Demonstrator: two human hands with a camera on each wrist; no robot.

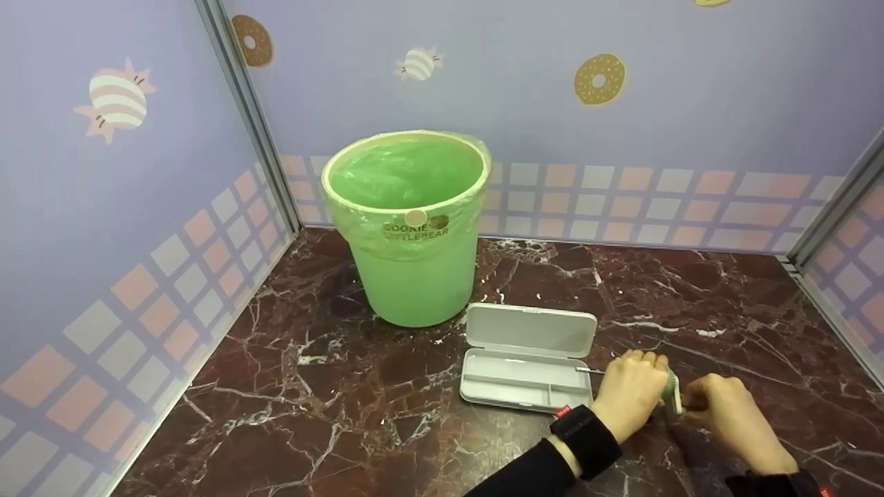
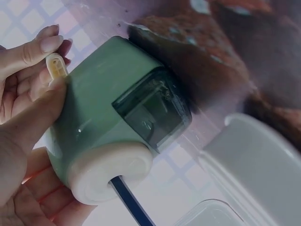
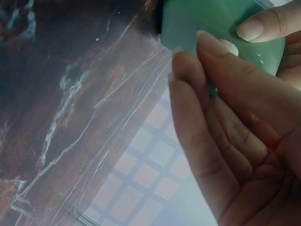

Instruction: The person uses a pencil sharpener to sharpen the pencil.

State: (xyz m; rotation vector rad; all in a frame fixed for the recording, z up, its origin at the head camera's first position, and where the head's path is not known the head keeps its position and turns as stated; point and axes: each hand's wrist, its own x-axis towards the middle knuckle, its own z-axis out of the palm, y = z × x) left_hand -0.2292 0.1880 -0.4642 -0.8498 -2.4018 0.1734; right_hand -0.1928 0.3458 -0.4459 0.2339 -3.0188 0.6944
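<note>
Black fabric sleeves (image 1: 521, 473), cut off by the lower edge, lie nearest my head camera. Beyond them I see a round green plastic bin (image 1: 418, 290) in a clear liner, its bottom out of sight. By it lies an open white rectangular pencil case (image 1: 530, 331). Just right of that, the left hand (image 1: 632, 388) grips a green, cream-fronted sharpener (image 2: 101, 82), its smoky window too murky to read; a slim dark pencil (image 2: 133, 201) enters it, tip hidden. My right hand (image 1: 728, 414) pinches the crank's small green knob (image 3: 213, 90), mostly finger-covered.
</note>
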